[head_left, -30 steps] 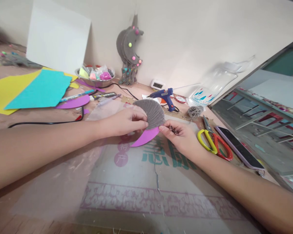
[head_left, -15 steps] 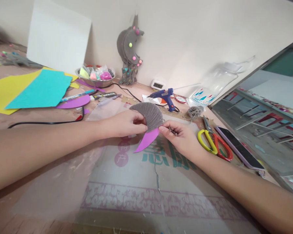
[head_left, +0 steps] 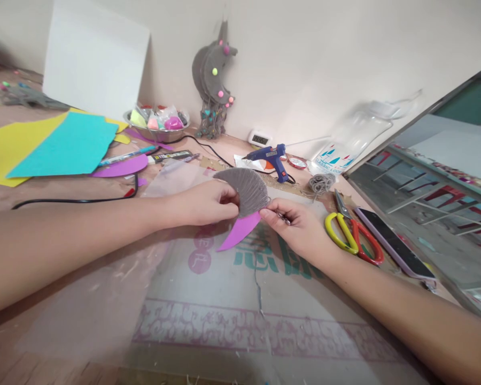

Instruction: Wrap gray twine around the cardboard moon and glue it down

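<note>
A purple crescent (head_left: 239,231) is wrapped in grey cord (head_left: 246,191) over its upper part, while its lower pointed tip shows bare purple. My left hand (head_left: 212,203) grips the inner edge of the wrapped part between thumb and fingers. On the other side, my right hand (head_left: 284,216) pinches at the edge where the cord wrapping meets the bare purple, with a bit of cord bunched in its curled fingers. The crescent is held above a printed plastic sheet (head_left: 208,326).
Behind the hands lie a blue glue gun (head_left: 271,158), a cord ball (head_left: 321,183) and a bowl (head_left: 160,133) of coloured clay. Scissors (head_left: 355,235) and a phone (head_left: 395,243) are at right, coloured sheets (head_left: 64,147) at left. A decorated grey moon (head_left: 212,72) stands against the wall.
The bare purple tip has shifted slightly left. Both hands keep nearly the same position and grip.
</note>
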Tool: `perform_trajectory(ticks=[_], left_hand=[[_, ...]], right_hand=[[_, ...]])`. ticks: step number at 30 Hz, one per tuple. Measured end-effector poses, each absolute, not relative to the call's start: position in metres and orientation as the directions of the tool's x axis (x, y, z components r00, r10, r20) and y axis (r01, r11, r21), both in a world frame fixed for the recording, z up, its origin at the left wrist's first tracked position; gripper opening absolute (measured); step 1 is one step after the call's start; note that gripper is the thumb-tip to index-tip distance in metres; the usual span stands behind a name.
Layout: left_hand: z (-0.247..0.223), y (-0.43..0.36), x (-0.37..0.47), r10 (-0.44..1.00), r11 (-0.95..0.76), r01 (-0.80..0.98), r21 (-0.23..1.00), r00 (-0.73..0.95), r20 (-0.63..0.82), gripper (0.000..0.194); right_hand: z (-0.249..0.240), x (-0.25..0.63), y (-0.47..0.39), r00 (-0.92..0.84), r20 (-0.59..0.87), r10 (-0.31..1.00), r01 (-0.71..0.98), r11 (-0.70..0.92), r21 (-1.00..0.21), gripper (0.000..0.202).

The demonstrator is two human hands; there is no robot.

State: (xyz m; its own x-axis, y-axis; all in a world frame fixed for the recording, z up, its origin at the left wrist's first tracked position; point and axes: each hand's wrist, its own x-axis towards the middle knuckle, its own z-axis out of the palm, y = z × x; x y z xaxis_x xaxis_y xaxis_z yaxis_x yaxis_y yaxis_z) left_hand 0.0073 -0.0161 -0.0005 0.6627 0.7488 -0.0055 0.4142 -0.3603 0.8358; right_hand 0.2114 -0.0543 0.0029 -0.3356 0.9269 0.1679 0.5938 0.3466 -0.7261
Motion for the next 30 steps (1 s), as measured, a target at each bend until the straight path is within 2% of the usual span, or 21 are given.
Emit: perform_trajectory(ticks=[3, 6, 15, 27, 30], left_hand=[[-0.0003, -0.0163, 0.0064, 0.73, -0.305, 0.418, 0.856, 0.679, -0.071, 0.013], [0.0025, -0.0163, 0.0073, 0.742, -0.392, 0.421, 0.818, 0.67, 0.01, 0.014], [0.0069, -0.0187, 0.0092, 0.766, -0.489, 0.498, 0.716, 0.638, 0.08, 0.014], [0.0009, -0.0125, 0.0085, 0.75, -0.53, 0.452, 0.718, 0.645, 0.147, 0.009], [0.0033, -0.0134, 0.0075, 0.748, -0.488, 0.429, 0.76, 0.655, 0.111, 0.008]], right_hand=[[0.0029, 0.2115, -0.054, -0.33, 0.168, 0.929, 0.592, 0.342, -0.73, 0.019], [0.0031, 0.2117, -0.0544, -0.327, 0.172, 0.929, 0.593, 0.344, -0.728, 0.02], [0.001, 0.2117, -0.0561, -0.377, 0.191, 0.906, 0.619, 0.399, -0.676, 0.014], [0.001, 0.2126, -0.0561, -0.368, 0.191, 0.91, 0.627, 0.394, -0.671, 0.014], [0.002, 0.212, -0.0555, -0.348, 0.182, 0.92, 0.628, 0.373, -0.683, 0.017]])
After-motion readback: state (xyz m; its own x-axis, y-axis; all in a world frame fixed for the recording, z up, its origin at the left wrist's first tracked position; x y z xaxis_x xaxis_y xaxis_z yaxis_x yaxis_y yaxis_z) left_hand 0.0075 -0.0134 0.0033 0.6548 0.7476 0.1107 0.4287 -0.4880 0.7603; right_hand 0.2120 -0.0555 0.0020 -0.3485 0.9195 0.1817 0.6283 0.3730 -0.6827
